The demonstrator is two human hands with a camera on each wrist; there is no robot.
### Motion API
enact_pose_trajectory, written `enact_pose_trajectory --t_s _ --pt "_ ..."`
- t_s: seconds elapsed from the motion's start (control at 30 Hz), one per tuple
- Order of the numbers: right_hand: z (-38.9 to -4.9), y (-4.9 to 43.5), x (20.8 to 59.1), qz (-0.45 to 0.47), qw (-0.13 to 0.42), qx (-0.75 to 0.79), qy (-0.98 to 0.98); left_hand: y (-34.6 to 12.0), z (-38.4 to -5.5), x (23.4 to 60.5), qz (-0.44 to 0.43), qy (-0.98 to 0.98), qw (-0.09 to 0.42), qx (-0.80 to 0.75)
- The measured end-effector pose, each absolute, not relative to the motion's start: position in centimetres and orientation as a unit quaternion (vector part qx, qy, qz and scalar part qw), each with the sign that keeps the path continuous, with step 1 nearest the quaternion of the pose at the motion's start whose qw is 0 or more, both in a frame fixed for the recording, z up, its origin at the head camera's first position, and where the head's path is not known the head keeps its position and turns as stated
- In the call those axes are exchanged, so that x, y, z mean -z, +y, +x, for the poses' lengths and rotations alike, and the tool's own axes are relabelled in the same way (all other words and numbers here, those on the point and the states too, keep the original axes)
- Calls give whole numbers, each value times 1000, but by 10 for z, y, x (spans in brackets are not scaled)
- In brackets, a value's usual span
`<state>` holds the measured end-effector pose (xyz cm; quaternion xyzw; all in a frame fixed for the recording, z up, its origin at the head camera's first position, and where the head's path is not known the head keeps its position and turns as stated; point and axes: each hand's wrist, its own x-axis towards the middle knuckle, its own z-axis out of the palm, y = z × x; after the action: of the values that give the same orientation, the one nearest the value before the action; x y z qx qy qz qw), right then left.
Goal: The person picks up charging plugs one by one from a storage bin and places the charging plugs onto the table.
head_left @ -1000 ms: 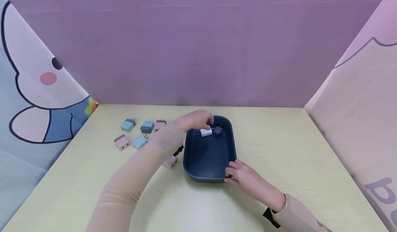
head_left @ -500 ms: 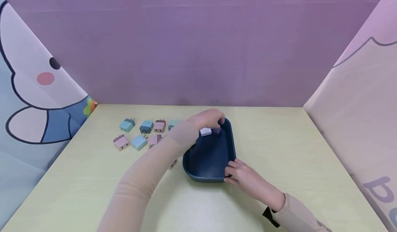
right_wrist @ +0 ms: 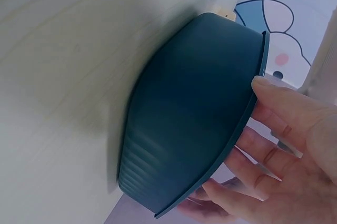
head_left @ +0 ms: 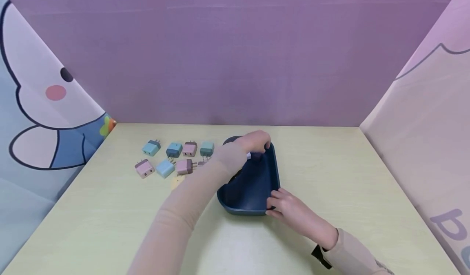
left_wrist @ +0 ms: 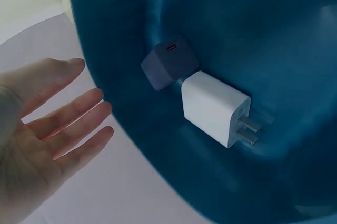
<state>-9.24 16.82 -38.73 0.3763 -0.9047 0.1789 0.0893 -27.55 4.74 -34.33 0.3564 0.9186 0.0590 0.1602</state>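
Observation:
A dark blue plastic tray (head_left: 253, 197) stands on the table. Inside it, near the far end, lie a white charger plug (left_wrist: 213, 107) with its prongs out and a dark purple charger plug (left_wrist: 169, 63) touching or nearly touching it. My left hand (head_left: 254, 141) hovers at the tray's far right rim; its fingers (left_wrist: 87, 124) are spread and relaxed, nothing in them, beside the rim in the left wrist view. My right hand (right_wrist: 284, 145) pinches the near right rim, thumb on the outer side and fingers over the edge.
Left of the tray lie several charger plugs in rows: teal (head_left: 207, 149), pink (head_left: 144, 168) and light blue (head_left: 165, 168). A yellow one (head_left: 178, 182) is partly hidden by the left sleeve (head_left: 198, 197). A purple wall (head_left: 235, 63) closes the table's back.
My left hand has moved right across the tray's far end, and its arm now uncovers more plugs on the table while covering most of the white plug. The right hand stays at the rim.

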Motion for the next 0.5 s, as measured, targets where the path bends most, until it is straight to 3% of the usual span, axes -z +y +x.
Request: enact_pose_trajectory --t_s 0.5 --pt "-93 169 389 383 96 -179 -901 59 -279 356 322 928 181 -48"
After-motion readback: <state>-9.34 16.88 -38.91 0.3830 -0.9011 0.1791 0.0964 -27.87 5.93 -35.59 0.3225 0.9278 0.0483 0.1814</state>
